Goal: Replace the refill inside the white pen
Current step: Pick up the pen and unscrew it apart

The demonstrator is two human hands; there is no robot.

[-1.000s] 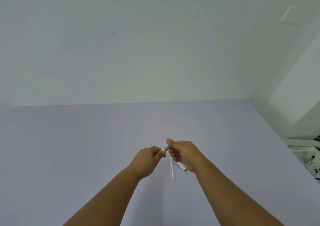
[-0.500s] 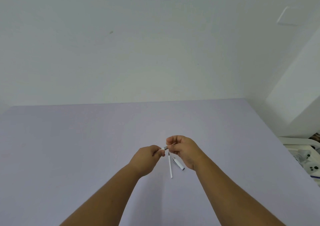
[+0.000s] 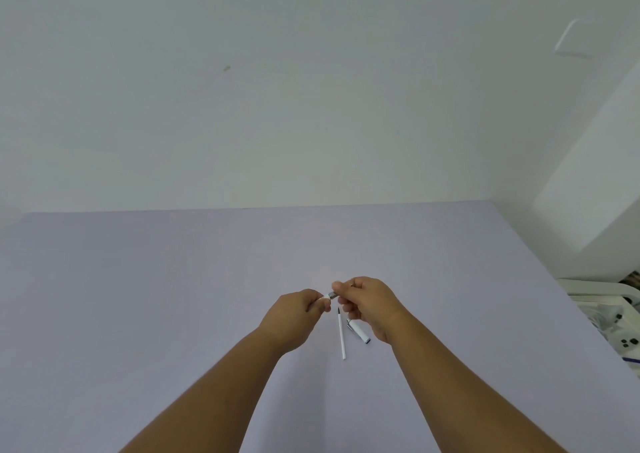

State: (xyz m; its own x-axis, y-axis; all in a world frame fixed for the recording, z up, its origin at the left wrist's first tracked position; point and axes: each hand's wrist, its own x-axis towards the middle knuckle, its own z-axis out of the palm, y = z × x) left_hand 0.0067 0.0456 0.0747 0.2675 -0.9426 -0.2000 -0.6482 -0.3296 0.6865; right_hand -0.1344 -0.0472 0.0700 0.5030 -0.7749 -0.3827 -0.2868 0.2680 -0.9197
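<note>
Both hands meet above the lilac table [image 3: 173, 296] and grip the white pen [image 3: 331, 295] between them. Only its short grey-silver section shows between the fingers. My left hand [image 3: 294, 315] is closed on the pen's left end, my right hand [image 3: 369, 305] pinches the grey end. On the table below lies a thin white refill [image 3: 341, 334] with a dark tip pointing away from me. Just right of it, the white pen cap [image 3: 358, 330] with a clip lies partly under my right hand.
A white wall rises behind the table's far edge. Past the table's right edge stands white furniture with white and dark objects [image 3: 620, 328] on it.
The hands have stayed together on the pen. My right hand has shifted a little up and back, uncovering more of the cap and the refill's dark tip.
</note>
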